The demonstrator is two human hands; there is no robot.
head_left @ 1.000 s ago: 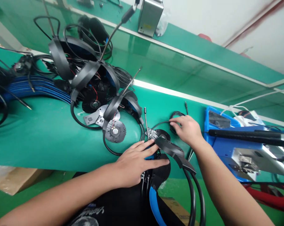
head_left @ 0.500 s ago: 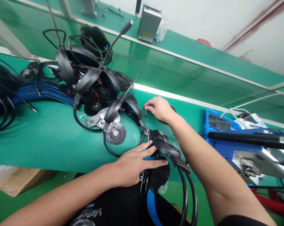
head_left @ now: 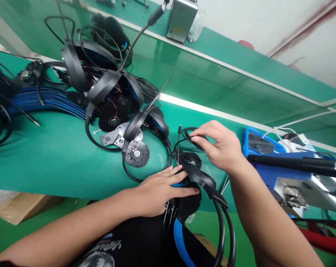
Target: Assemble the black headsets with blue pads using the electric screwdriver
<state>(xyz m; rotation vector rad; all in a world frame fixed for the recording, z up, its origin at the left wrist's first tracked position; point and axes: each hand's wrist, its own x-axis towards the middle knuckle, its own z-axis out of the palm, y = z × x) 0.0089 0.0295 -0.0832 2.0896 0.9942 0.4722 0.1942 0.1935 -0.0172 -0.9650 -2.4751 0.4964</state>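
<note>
My right hand [head_left: 220,142] is closed, pinching a thin black cable [head_left: 186,139] between thumb and fingertips. The cable runs left towards a partly assembled black headset [head_left: 200,174] at the bench's front edge. My left hand [head_left: 162,191] lies on that headset with fingers stretched out and spread, touching its ear cup parts. A thin microphone boom [head_left: 179,142] stands up beside the left fingertips. A round speaker plate [head_left: 195,157] lies just beyond them. The blue-lined headband [head_left: 181,241] hangs towards my lap, and part of the headset is hidden under my left hand.
More opened headsets [head_left: 104,87] with raised microphones stand to the left, beside stacked blue-edged headbands [head_left: 51,102]. A metal box [head_left: 181,22] sits on the shelf behind. At right are a blue tray [head_left: 250,144] and a black-handled tool [head_left: 290,163]. A cardboard box [head_left: 31,207] is below left.
My right hand has moved right and towards me from the microphone tip, and now pulls the cable out sideways. My left hand has stayed on the headset.
</note>
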